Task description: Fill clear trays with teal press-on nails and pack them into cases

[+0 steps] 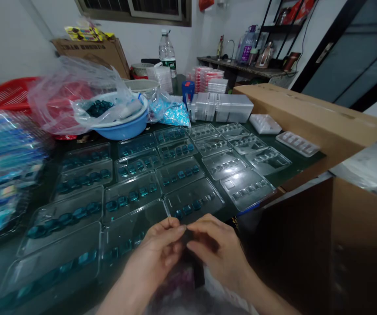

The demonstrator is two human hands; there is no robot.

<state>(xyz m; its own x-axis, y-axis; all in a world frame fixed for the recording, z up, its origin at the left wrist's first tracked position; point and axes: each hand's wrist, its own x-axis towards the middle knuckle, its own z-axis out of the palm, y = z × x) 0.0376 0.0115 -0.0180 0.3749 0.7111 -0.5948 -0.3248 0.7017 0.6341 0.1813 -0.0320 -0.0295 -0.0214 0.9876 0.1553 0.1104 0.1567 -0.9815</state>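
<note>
Left hand (155,251) half-curled by right hand (220,245)

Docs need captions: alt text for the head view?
Left hand and right hand meet fingertip to fingertip in front of clear plastic trays, many holding teal pieces; a blue basin sits behind.

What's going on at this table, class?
A person's left hand and right hand meet at the fingertips over the table's near edge; anything between them is too unclear to tell. Clear plastic trays lie in rows beyond, many with teal pieces lined up inside. Behind them stands a blue basin.
</note>
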